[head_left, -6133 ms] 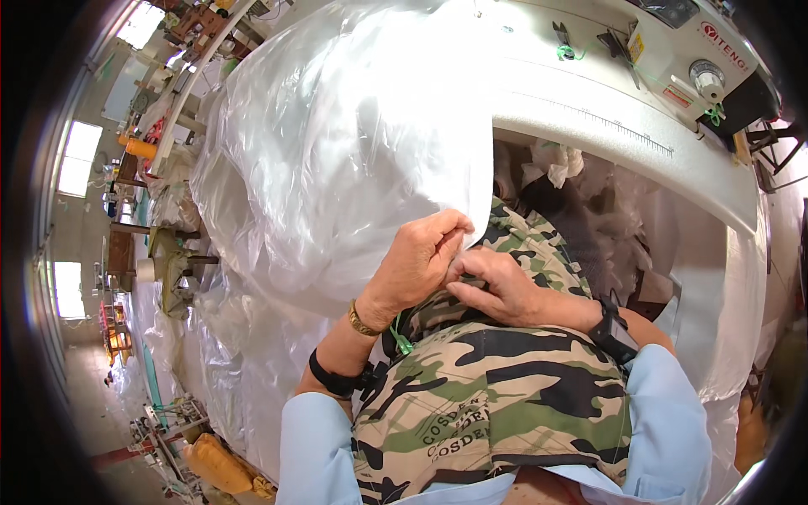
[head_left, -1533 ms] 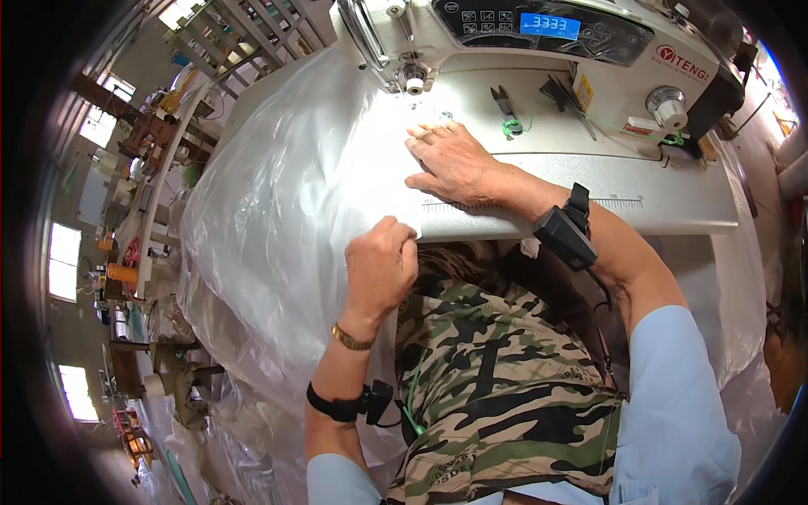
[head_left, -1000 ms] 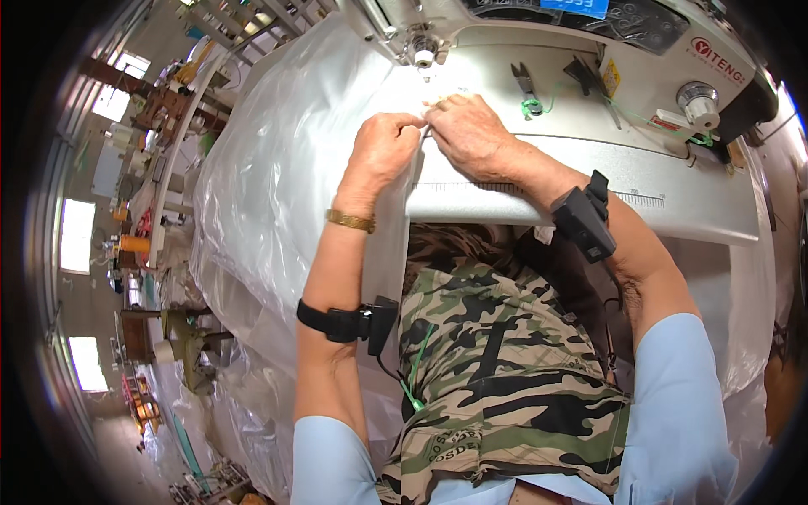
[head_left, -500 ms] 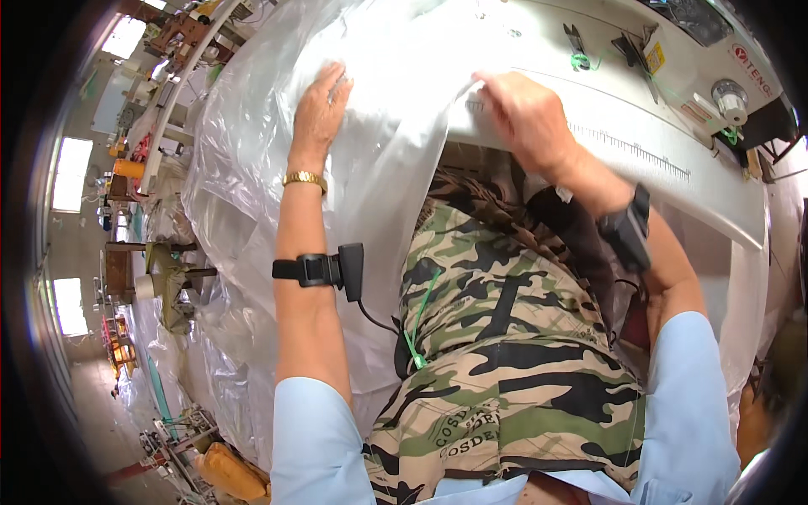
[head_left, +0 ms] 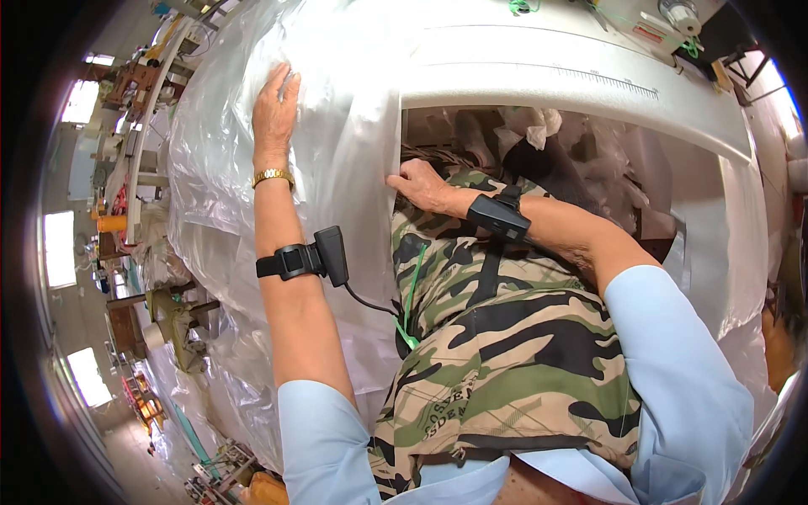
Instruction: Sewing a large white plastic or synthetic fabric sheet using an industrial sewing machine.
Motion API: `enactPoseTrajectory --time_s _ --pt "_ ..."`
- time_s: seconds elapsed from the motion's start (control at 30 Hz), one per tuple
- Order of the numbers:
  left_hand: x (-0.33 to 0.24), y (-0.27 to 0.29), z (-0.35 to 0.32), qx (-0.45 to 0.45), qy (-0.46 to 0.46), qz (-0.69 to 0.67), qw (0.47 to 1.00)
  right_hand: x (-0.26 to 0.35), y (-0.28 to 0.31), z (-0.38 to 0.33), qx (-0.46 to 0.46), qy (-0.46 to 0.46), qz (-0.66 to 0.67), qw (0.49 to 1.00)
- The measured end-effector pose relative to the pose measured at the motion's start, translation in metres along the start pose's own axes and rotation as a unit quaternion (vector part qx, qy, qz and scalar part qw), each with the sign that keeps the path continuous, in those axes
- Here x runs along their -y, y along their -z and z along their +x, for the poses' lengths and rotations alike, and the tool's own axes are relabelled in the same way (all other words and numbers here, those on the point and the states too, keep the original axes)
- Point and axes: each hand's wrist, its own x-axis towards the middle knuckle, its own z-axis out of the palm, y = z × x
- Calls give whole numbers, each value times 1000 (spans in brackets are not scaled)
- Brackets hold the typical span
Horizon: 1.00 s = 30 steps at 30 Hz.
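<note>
A large sheet of clear, milky plastic film (head_left: pixel 349 168) drapes over the white worktable and hangs down its front on the left. My left hand (head_left: pixel 273 118) lies on the film with its fingers stretched out. At the film's right edge, below the table's front edge and over my lap, my right hand (head_left: pixel 421 185) is closed, its thumb and fingertips pinching that edge. The film's upper part is washed out by glare.
The worktable's rounded front edge (head_left: pixel 589 112) bears a printed ruler scale (head_left: pixel 610 80). A sewing machine (head_left: pixel 652 32) with a round dial and green thread (head_left: pixel 523 7) stands at the far right. Crumpled plastic (head_left: pixel 619 160) lies beneath the table. Benches and equipment line the left.
My right hand has moved down and left from the tabletop, along the film's edge, to below the table edge. The view has shifted; my left hand still rests on the film.
</note>
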Motion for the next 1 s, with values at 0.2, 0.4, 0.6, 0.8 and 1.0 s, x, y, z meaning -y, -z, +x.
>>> enactPoseTrajectory --time_s 0.2,0.4,0.6,0.8,1.0 --pt "7 1 -5 7 0 -12 1000 43 30 -61 189 92 134 968" --pt "-5 9 -8 12 12 -26 1000 93 75 -125 232 52 272 932" --pt "-99 34 -42 9 55 -81 995 87 70 -130 199 -26 333 921" --pt "-197 39 -146 61 -71 89 992 76 62 -131 206 -42 316 925" --pt "-201 40 -155 42 -85 97 991 77 51 -135 171 -6 334 927"
